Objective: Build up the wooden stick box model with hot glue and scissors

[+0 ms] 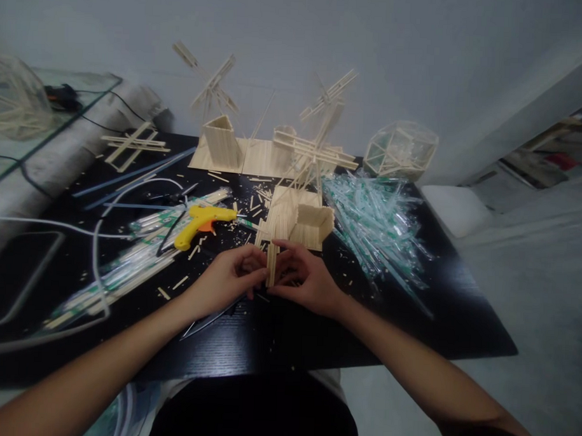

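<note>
Near the front of the black table, my left hand (236,271) and my right hand (308,279) pinch a small bundle of short wooden sticks (271,266) from both sides. The bundle stands upright between my fingertips; whether its sticks are joined I cannot tell. Just beyond my hands lies a flat base of wooden sticks (281,217), carrying an open box-like wooden holder (314,224) on its right part. A yellow glue gun (202,224) rests to the left, its nozzle pointing at the base.
Wrapped chopsticks (136,263) lie at left, beside a white cable (95,236). Empty plastic wrappers (381,221) heap up at right. Stick windmill models (222,142) stand at the back, near a faceted clear box (402,149). Wood scraps (180,282) litter the black table (305,346).
</note>
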Motion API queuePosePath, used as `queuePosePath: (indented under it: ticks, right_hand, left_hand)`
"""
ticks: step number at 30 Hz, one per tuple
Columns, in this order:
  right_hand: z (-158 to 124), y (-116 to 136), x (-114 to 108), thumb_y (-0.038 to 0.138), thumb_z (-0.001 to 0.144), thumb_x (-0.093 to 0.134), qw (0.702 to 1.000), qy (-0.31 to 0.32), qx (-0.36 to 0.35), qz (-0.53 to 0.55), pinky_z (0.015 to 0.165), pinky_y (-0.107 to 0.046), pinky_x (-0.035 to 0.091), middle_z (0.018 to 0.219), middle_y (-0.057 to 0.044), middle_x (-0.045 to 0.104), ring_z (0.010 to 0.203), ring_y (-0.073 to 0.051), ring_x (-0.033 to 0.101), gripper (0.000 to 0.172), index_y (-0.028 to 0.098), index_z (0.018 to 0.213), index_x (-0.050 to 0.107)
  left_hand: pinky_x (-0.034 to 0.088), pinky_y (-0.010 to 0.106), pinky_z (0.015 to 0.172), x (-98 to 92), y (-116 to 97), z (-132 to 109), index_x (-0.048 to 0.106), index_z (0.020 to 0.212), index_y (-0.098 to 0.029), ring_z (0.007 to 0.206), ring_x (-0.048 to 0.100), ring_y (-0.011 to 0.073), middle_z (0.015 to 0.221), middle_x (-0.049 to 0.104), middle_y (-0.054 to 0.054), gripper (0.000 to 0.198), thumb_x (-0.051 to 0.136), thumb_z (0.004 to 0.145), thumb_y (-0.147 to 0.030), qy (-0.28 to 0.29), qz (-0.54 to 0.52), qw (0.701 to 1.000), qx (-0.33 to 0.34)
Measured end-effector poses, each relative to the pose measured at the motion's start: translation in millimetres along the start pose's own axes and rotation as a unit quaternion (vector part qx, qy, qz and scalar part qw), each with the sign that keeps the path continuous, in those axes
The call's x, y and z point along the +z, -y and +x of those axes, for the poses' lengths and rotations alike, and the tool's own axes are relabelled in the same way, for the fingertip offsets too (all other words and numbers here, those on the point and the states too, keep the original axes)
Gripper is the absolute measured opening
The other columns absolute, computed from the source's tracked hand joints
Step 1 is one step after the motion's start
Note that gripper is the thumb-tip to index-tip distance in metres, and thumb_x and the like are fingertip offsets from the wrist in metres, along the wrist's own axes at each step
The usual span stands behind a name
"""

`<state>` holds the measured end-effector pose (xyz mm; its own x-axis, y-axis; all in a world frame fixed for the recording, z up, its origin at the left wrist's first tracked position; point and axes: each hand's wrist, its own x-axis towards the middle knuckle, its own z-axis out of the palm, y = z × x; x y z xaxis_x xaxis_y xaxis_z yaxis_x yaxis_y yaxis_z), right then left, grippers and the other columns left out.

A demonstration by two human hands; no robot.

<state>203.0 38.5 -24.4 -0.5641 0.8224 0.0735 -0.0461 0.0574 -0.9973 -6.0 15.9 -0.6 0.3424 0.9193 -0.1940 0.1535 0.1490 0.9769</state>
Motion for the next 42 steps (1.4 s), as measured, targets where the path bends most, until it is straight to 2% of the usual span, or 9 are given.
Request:
queuePosePath:
  ticks: [3,13,25,31,42]
  right_hand:
    - [-1.9,2.2,1.8,0.016,0.073,0.086,0.999,0.008,-0.029,-0.038,0.077,-0.03,0.064,0.101,-0.001,0.067,0.082,-0.014,0.07,0.074,0.027,0.14,0.054]
    - [-2.8,4.3,0.7,0.014,0.079,0.079,0.992,0.04,-0.086,-0.087,0.078,-0.029,0.062,0.101,-0.002,0.068,0.082,-0.014,0.07,0.073,0.025,0.145,0.049]
    - [-4.9,4.9,0.6,0.019,0.081,0.079,0.983,0.056,-0.093,-0.15,0.077,-0.032,0.06,0.107,-0.004,0.069,0.08,-0.015,0.069,0.078,0.027,0.149,0.043]
    - [-4.1,6.3,-1.5,0.029,0.076,0.088,0.978,0.055,-0.105,-0.173,0.075,-0.031,0.059,0.104,-0.003,0.068,0.08,-0.016,0.066,0.084,0.027,0.148,0.044]
    - [-5.9,7.9,-0.3,0.03,0.077,0.085,0.968,0.034,-0.117,-0.219,0.076,-0.031,0.058,0.103,-0.004,0.07,0.082,-0.017,0.068,0.078,0.024,0.144,0.047]
  left_hand:
    - [0.054,0.024,0.051,0.3,-1.5,0.3,0.062,0.094,-0.017,0.058,0.061,0.0123,0.072,0.064,-0.001,0.025,0.068,0.087,-0.04,0.007,-0.005,1.0,0.005]
    - [0.047,0.02,0.047,-1.8,-8.8,-1.3,0.066,0.091,-0.016,0.05,0.057,0.0083,0.074,0.065,-0.001,0.028,0.064,0.092,-0.043,0.007,0.024,1.0,0.007]
    - [0.046,0.021,0.047,-5.0,-13.2,-1.4,0.066,0.079,-0.017,0.046,0.058,0.0097,0.061,0.065,-0.002,0.028,0.069,0.087,-0.044,0.011,0.034,0.999,-0.022]
    - [0.046,0.021,0.046,-4.6,-15.4,-0.3,0.066,0.077,-0.017,0.045,0.058,0.0092,0.061,0.065,-0.002,0.028,0.071,0.085,-0.043,0.024,0.008,0.999,-0.029]
    - [0.049,0.021,0.047,-4.9,-13.2,-0.4,0.067,0.077,-0.016,0.047,0.058,0.0099,0.064,0.066,0.0,0.032,0.071,0.084,-0.047,0.03,0.009,0.999,-0.037]
